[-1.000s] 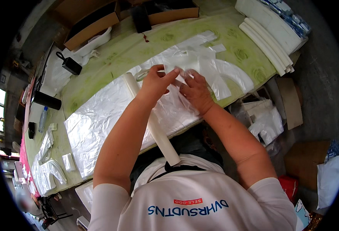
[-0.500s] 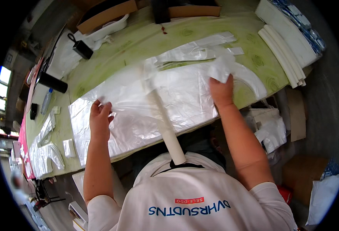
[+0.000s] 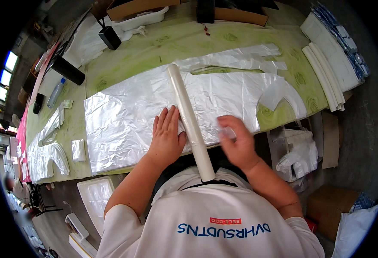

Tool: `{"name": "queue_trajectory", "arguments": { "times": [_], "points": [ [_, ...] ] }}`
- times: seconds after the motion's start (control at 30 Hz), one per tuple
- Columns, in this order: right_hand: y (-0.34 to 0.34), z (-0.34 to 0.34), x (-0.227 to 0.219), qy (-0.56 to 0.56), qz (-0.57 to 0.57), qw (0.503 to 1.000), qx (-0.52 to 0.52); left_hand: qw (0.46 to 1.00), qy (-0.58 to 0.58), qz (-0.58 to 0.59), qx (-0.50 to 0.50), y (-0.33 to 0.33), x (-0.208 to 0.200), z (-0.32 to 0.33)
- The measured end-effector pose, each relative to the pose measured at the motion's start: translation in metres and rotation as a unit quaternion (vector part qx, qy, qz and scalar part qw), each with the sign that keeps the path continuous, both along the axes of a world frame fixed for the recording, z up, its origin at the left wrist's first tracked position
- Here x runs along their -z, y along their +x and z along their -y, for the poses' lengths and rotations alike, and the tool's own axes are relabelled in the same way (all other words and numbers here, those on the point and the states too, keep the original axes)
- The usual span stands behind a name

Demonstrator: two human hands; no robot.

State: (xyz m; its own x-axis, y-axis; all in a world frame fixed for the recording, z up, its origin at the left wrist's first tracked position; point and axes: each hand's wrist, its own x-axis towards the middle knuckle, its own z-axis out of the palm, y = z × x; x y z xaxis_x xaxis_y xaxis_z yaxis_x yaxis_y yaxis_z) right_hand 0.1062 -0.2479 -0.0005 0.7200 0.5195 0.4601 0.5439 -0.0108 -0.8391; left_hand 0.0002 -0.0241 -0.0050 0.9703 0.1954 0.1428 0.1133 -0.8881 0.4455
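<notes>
A pale, slightly shiny tube [image 3: 188, 114] lies slantwise over a flat piece of thin translucent white plastic sheeting [image 3: 124, 116], its near end against my waist. Just left of the tube, my left hand [image 3: 166, 135] rests palm down on the sheeting with fingers stretched out. To the tube's right, my right hand [image 3: 239, 144] is above the near edge, blurred at the fingertips. Its fingers are half bent and apart from the thumb, with nothing seen between them. Toward the right, the sheeting has a curved strip [image 3: 294, 99], and long strips [image 3: 257, 53] extend along its far side.
White foam-like rods [image 3: 324, 79] lie at the right edge beside a white block [image 3: 333, 53]. At left are a black cylinder [image 3: 68, 70], a bottle [image 3: 56, 93], a black box [image 3: 110, 38] and folded plastic pieces [image 3: 47, 157]. Cardboard trays [image 3: 240, 16] stand at the back.
Both hands have come inward from holding wide apart over the sheeting. My left hand now lies flat beside the tube. Film that blurred over the tube's far part is gone from there.
</notes>
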Motion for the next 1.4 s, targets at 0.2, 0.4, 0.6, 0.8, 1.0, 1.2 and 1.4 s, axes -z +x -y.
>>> {"name": "queue_trajectory", "arguments": {
  "times": [0.2, 0.4, 0.6, 0.8, 1.0, 1.2, 1.4],
  "points": [
    [-0.033, -0.033, -0.012, -0.078, 0.069, 0.977, -0.184, 0.997, 0.049, -0.047, 0.039, -0.005, -0.005, -0.011],
    [-0.042, -0.03, -0.013, -0.061, 0.075, 0.979, -0.181, 0.982, -0.058, 0.14, 0.112, -0.008, -0.045, -0.023],
    [-0.044, -0.028, -0.004, -0.005, -0.031, 0.997, -0.07, 0.988, -0.057, 0.08, 0.119, 0.008, -0.041, -0.019],
    [-0.003, -0.06, 0.0, -0.224, 0.171, 0.958, 0.047, 0.993, -0.079, 0.081, 0.036, -0.024, -0.029, -0.024],
    [0.035, -0.156, 0.007, -0.363, 0.219, 0.906, 0.016, 0.992, -0.1, 0.077, 0.03, -0.04, -0.014, -0.041],
    [0.14, -0.167, -0.009, -0.543, 0.08, 0.821, 0.154, 0.99, -0.12, 0.068, 0.006, -0.043, -0.019, -0.042],
    [0.3, 0.055, -0.026, -0.627, -0.084, 0.659, 0.407, 0.986, -0.137, 0.091, 0.012, -0.04, -0.015, -0.041]
  ]
}}
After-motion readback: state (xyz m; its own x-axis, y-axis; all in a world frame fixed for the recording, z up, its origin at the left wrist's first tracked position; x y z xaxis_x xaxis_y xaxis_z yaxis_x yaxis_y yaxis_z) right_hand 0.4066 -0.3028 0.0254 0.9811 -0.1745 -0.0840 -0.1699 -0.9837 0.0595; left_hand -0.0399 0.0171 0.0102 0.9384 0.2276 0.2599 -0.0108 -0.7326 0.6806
